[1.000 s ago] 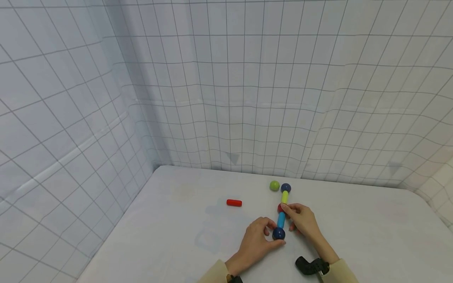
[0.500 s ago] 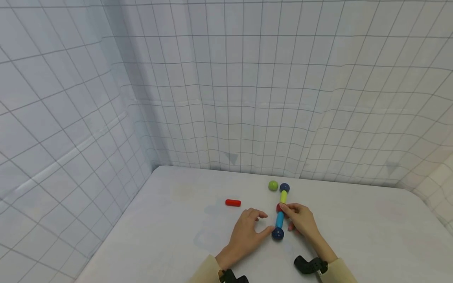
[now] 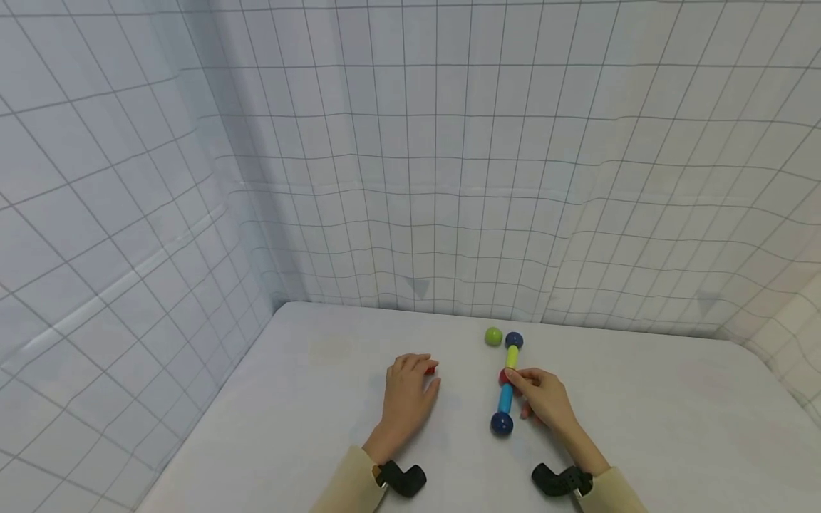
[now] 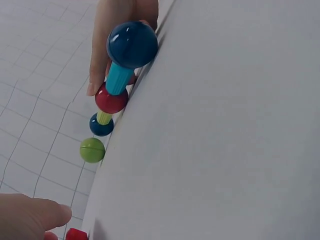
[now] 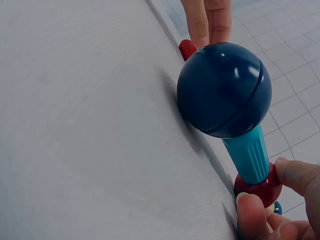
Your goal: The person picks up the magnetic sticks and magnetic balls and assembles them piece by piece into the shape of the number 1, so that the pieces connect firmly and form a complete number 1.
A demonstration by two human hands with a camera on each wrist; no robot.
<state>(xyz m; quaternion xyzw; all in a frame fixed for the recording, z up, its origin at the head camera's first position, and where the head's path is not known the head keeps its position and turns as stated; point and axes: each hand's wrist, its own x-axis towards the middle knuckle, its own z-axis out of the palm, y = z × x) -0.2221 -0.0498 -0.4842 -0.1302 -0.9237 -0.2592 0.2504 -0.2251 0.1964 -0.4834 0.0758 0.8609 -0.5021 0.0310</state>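
Observation:
My right hand [image 3: 547,400] pinches the red ball [image 5: 259,194] between thumb and fingers. That ball is the middle of a straight toy chain on the table. Toward me, a light-blue rod [image 3: 505,399] joins it to a dark-blue ball [image 3: 502,425]. Away from me, a yellow-green rod [image 3: 512,356] runs to another dark-blue ball [image 3: 514,340]. Over to the left, my left hand [image 3: 407,395] reaches over a loose red rod [image 3: 430,370], its thumb apart from the fingers. The fingers hide most of this rod; one end shows in the left wrist view.
A loose green ball [image 3: 493,336] lies just left of the chain's far end. The white table [image 3: 673,413] ends at a gridded white curtain [image 3: 410,178] behind and on the sides. Each wrist carries a black camera mount [image 3: 405,480].
My left hand has let go of the near dark-blue ball and moved left and away from me to the red rod. My right hand has stayed at the red ball.

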